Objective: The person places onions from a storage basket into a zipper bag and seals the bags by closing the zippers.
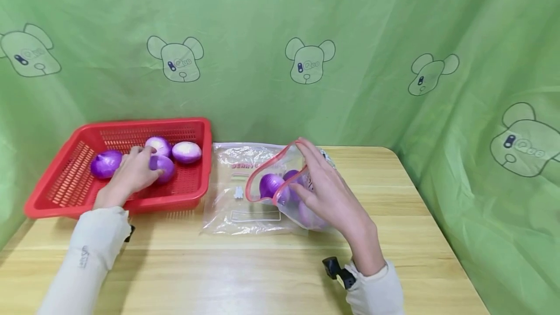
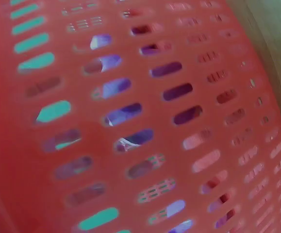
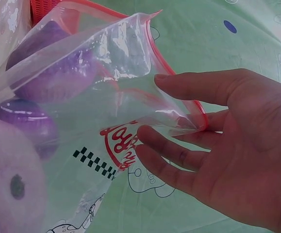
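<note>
My left hand (image 1: 133, 171) reaches into the red basket (image 1: 205, 159) and grips a purple onion (image 1: 164, 169) between thumb and fingers. Three other onions lie round it: a purple one (image 1: 106, 163) on the left, two paler ones behind and to the right. On the table, a clear zip bag (image 1: 262, 163) with a red-edged mouth holds several purple onions (image 3: 53, 63). My right hand (image 1: 328, 191) is at that mouth, thumb and fingers spread apart against the red rim. The left wrist view shows mostly the basket's slotted wall (image 2: 150, 116), with the left hand hidden.
A second clear bag (image 1: 238, 213) lies flat between the basket and the onion bag, with printing on it. The wooden table (image 1: 415, 237) ends at a right edge. A green curtain (image 1: 245, 101) with bear-head drawings hangs close behind and at the sides.
</note>
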Demonstrator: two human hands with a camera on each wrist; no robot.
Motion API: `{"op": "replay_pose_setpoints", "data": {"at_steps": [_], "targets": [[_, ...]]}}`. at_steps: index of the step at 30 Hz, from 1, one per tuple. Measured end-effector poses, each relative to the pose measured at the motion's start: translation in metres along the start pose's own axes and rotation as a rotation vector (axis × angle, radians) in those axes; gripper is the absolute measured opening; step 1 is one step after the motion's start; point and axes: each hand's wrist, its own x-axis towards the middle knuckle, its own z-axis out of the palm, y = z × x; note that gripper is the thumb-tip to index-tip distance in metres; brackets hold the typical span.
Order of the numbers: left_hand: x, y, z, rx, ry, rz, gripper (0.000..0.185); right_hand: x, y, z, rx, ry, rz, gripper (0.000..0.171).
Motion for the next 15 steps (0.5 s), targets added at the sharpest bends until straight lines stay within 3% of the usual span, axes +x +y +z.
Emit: {"op": "replay_pose_setpoints", "data": {"at_steps": [4, 7, 10, 15], "targets": [[0.003, -0.003, 0.006, -0.009, -0.171, 0.029, 0.051, 0.0, 0.001, 0.0, 0.005, -0.001, 0.0, 0.085], [0.003, -0.003, 0.012, -0.049, -0.25, 0.026, 0.042, -0.001, 0.001, 0.0, 0.008, -0.004, 0.003, 0.084], [0.003, -0.002, 0.014, -0.057, -0.249, 0.02, 0.044, -0.001, 0.001, 0.0, 0.01, -0.002, 0.003, 0.084], [-0.006, 0.005, 0.011, -0.058, -0.171, -0.037, 0.069, -0.001, 0.001, -0.001, 0.011, 0.003, -0.001, 0.085]]}}
